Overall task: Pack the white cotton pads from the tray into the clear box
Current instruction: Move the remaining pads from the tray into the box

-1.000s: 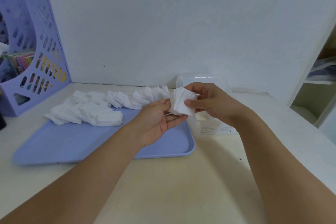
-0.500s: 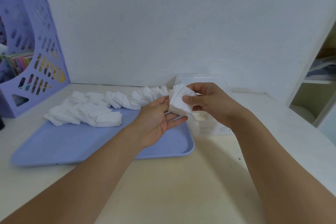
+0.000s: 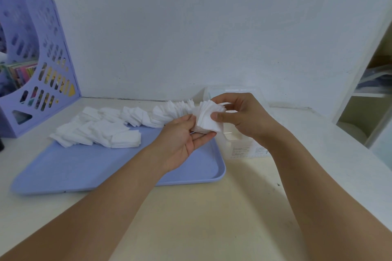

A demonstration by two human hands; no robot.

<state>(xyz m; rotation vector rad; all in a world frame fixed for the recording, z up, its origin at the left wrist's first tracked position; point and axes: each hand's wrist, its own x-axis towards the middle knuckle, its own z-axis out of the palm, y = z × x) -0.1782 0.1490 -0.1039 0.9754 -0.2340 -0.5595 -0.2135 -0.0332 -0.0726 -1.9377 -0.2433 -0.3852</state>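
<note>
A stack of white cotton pads [image 3: 206, 117] is held above the tray's right end. My right hand [image 3: 244, 116] pinches the stack, thumb on the front pad and fingers curled behind it. My left hand [image 3: 184, 140] lies palm up beneath it, straight fingers touching the stack's lower edge. Several more white pads [image 3: 110, 127] lie in loose rows across the far half of the lavender tray [image 3: 84, 167]. The clear box [image 3: 244, 146] stands just right of the tray, largely hidden behind my right hand.
A purple perforated file holder [image 3: 40, 65] with colourful books stands at the far left against the white wall. A white shelf unit [image 3: 367, 112] rises at the right. The cream tabletop [image 3: 212, 218] stretches towards me under my forearms.
The stack has shifted slightly left and tilted between my hands; my right thumb sits lower on the front pad. The tray, box and loose pads have not moved.
</note>
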